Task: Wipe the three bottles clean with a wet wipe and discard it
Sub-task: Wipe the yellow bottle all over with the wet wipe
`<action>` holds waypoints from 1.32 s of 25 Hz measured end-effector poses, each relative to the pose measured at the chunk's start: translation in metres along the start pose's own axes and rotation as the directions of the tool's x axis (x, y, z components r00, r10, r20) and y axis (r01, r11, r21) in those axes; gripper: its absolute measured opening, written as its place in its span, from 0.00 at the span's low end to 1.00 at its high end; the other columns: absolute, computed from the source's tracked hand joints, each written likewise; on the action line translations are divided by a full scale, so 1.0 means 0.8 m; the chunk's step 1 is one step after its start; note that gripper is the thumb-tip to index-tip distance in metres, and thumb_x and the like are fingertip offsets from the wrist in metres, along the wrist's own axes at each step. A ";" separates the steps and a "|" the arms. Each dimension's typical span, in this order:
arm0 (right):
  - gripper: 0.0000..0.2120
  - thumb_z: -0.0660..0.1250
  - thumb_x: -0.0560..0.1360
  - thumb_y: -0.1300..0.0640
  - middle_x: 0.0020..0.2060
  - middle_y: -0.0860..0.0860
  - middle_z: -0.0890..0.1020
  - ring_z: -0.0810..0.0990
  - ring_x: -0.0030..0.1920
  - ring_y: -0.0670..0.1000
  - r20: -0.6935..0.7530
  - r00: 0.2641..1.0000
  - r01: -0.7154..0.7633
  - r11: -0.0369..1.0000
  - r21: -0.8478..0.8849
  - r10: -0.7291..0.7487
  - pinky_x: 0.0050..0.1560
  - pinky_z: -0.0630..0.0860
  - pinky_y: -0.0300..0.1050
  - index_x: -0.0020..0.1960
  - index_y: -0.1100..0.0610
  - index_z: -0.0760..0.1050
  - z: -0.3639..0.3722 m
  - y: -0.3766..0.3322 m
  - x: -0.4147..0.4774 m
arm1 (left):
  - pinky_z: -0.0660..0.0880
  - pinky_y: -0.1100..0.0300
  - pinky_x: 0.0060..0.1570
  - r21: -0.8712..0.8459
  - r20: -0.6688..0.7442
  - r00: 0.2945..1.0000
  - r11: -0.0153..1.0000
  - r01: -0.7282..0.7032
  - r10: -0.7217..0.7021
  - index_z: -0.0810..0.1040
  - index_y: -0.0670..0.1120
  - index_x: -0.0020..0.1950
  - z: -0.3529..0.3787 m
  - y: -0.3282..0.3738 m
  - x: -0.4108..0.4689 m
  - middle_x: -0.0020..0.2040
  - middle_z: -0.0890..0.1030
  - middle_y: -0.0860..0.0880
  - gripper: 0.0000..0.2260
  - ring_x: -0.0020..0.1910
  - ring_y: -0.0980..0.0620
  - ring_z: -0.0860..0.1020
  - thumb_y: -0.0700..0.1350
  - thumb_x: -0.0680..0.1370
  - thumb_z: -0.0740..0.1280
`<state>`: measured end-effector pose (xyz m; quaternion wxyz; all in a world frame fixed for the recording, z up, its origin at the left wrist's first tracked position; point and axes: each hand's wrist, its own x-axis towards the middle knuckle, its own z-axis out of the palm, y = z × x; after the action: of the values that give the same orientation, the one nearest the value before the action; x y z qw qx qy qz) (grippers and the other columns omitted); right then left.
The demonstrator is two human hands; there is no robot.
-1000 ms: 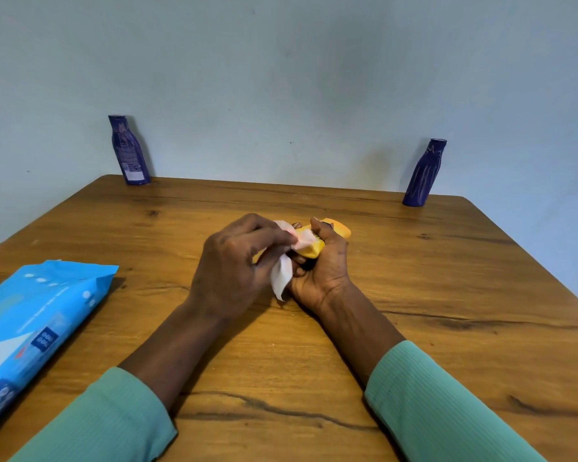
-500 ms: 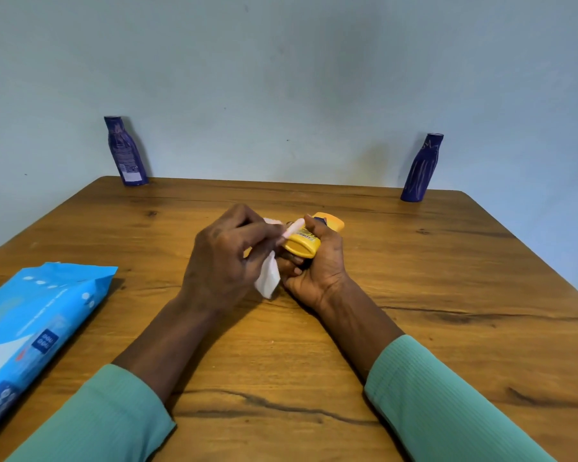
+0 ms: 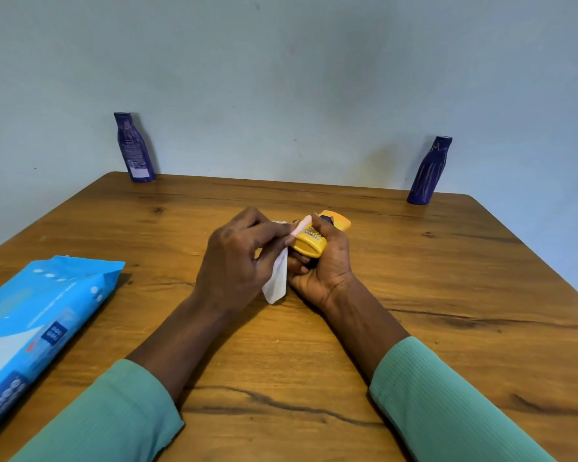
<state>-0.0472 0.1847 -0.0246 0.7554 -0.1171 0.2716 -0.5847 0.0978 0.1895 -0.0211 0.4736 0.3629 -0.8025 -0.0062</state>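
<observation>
item under work: a small yellow plastic bottle (image 3: 309, 243), held on its side just above the middle of the wooden desk (image 3: 414, 295). the right hand (image 3: 327, 268) grasps it, fingers and thumb curled round its body. the left hand (image 3: 237, 261) pinches a white wet wipe (image 3: 276, 281) and presses a fold of it against the near end of the bottle; the rest of the wipe hangs loose between the two hands.

a tall dark purple bottle (image 3: 135, 148) stands upright at the far left corner and a second purple bottle (image 3: 429, 171) at the far right corner, both well apart from the hands. a blue soft pack of wipes (image 3: 37, 325) lies at the left edge.

assessment: the yellow bottle is being wiped; judging by their places, the two purple ones likely remain to be done.

risks noted:
- the right hand covers much of the bottle, so those parts would go unwiped unless it is turned.
- a damp bottle turned in the fingers could slip and drop on the desk.
- the purple bottles are tall and stand at the far edge; a careless reach could topple them.
- no bin is in view, so where the wipe goes cannot be told.
</observation>
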 end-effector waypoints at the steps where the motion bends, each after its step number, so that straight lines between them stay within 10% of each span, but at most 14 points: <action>1: 0.18 0.61 0.82 0.44 0.24 0.50 0.72 0.66 0.19 0.44 0.001 1.000 0.001 1.000 0.015 -0.001 0.20 0.58 0.35 0.43 0.58 0.73 -0.001 0.001 0.001 | 0.79 0.57 0.38 -0.007 -0.018 0.998 0.998 0.059 -0.060 0.87 0.45 0.60 0.000 -0.001 -0.001 0.46 0.83 0.49 0.10 0.43 0.55 0.80 0.44 0.79 0.74; 4: 0.20 0.63 0.81 0.40 0.27 0.50 0.75 0.67 0.20 0.44 -0.008 1.000 0.031 0.998 0.059 -0.031 0.22 0.58 0.35 0.44 0.56 0.75 -0.004 0.002 0.002 | 0.81 0.60 0.40 -0.129 -0.083 0.952 0.951 0.281 -0.293 0.88 0.46 0.56 0.012 0.014 -0.006 0.46 0.86 0.52 0.08 0.43 0.58 0.83 0.45 0.78 0.76; 8: 0.27 0.64 0.78 0.33 0.31 0.51 0.79 0.68 0.17 0.43 -0.066 0.992 0.106 0.994 -0.005 -0.106 0.22 0.66 0.32 0.37 0.54 0.84 0.004 0.003 -0.002 | 0.83 0.57 0.43 -0.500 0.037 0.740 0.629 0.596 -0.672 0.89 0.48 0.50 0.027 0.039 -0.012 0.42 0.89 0.53 0.04 0.42 0.55 0.87 0.46 0.78 0.75; 12: 0.20 0.68 0.78 0.37 0.48 0.55 0.87 0.87 0.37 0.50 -0.047 0.979 0.192 0.976 -0.098 -0.198 0.39 0.84 0.47 0.53 0.54 0.83 0.006 0.001 0.001 | 0.84 0.54 0.45 -0.614 0.235 0.631 0.390 0.686 -0.739 0.88 0.43 0.46 0.021 0.039 -0.009 0.42 0.89 0.46 0.03 0.42 0.48 0.87 0.43 0.78 0.76; 16: 0.19 0.73 0.77 0.47 0.51 0.58 0.87 0.85 0.45 0.56 -0.055 0.944 0.308 0.930 -0.198 -0.324 0.46 0.84 0.53 0.59 0.61 0.82 0.004 0.009 0.006 | 0.83 0.44 0.52 -0.713 0.354 0.554 0.167 0.682 -0.753 0.87 0.41 0.49 0.005 0.026 -0.003 0.47 0.89 0.42 0.05 0.48 0.43 0.86 0.42 0.77 0.75; 19: 0.12 0.73 0.79 0.57 0.51 0.54 0.88 0.87 0.52 0.53 0.008 0.814 0.518 0.720 -0.461 -0.580 0.59 0.83 0.60 0.62 0.56 0.80 -0.002 0.011 0.011 | 0.86 0.51 0.49 -0.713 0.031 0.602 0.404 0.572 -0.798 0.87 0.48 0.54 -0.007 0.015 0.002 0.48 0.88 0.49 0.05 0.51 0.48 0.86 0.44 0.79 0.73; 22: 0.13 0.68 0.82 0.61 0.48 0.51 0.86 0.86 0.51 0.49 0.235 0.684 0.629 0.395 -0.670 -0.691 0.54 0.83 0.50 0.63 0.46 0.79 -0.001 0.015 0.003 | 0.85 0.57 0.44 -0.593 -0.151 0.775 0.683 0.426 -0.614 0.83 0.52 0.61 -0.014 0.024 0.000 0.51 0.86 0.51 0.09 0.50 0.50 0.85 0.44 0.82 0.71; 25: 0.18 0.73 0.79 0.61 0.47 0.53 0.84 0.84 0.47 0.53 0.412 0.647 0.700 0.286 -0.654 -0.642 0.47 0.84 0.51 0.66 0.48 0.77 0.000 0.019 -0.007 | 0.80 0.65 0.43 -0.404 -0.241 0.886 0.871 0.279 -0.396 0.83 0.50 0.66 -0.018 0.033 0.003 0.53 0.84 0.51 0.12 0.50 0.53 0.83 0.43 0.83 0.70; 33: 0.15 0.72 0.77 0.68 0.45 0.55 0.84 0.82 0.45 0.57 0.552 0.617 0.764 0.260 -0.590 -0.561 0.44 0.81 0.62 0.61 0.57 0.79 0.000 0.025 -0.011 | 0.81 0.61 0.45 -0.357 -0.175 0.944 0.911 0.204 -0.280 0.84 0.48 0.66 -0.021 0.027 0.003 0.54 0.83 0.50 0.12 0.53 0.53 0.83 0.41 0.83 0.70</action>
<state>-0.0319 0.1988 -0.0322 0.3266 -0.6053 0.3324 -0.6453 0.0976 0.2101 -0.0024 0.6105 0.3727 -0.6802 -0.1605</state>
